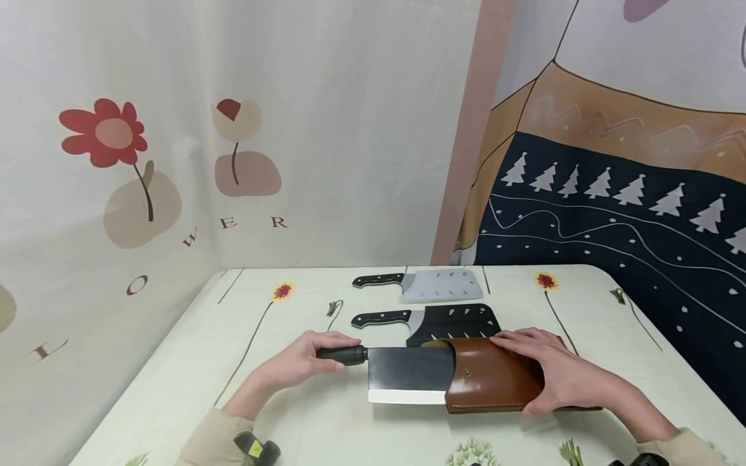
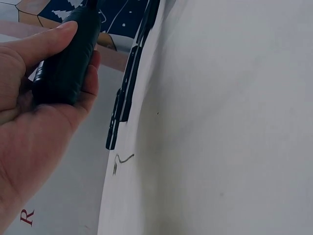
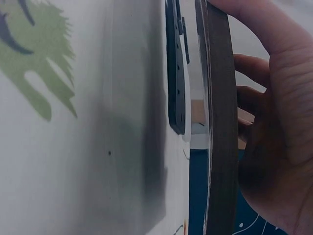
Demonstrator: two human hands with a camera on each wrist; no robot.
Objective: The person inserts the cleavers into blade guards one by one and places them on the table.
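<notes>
A cleaver (image 1: 408, 370) with a dark blade and a bright cutting edge lies partly inside a brown leather sheath (image 1: 492, 378); the front of the blade is hidden in it. My left hand (image 1: 300, 359) grips the cleaver's black handle (image 2: 68, 58), thumb on one side and fingers wrapped round the other. Across the sheath's far end, my right hand (image 1: 568, 372) holds it between thumb and fingers. From the right wrist, the sheath's long edge (image 3: 222, 122) appears raised off the table, with the fingers behind it.
Behind the sheath lie two more cleavers with riveted black handles: one in a black slotted cover (image 1: 457, 321), another in a whitish cover (image 1: 443, 285) farther back. The table (image 1: 315, 427) has a pale flowered cloth. Printed curtains (image 1: 350, 129) hang behind it.
</notes>
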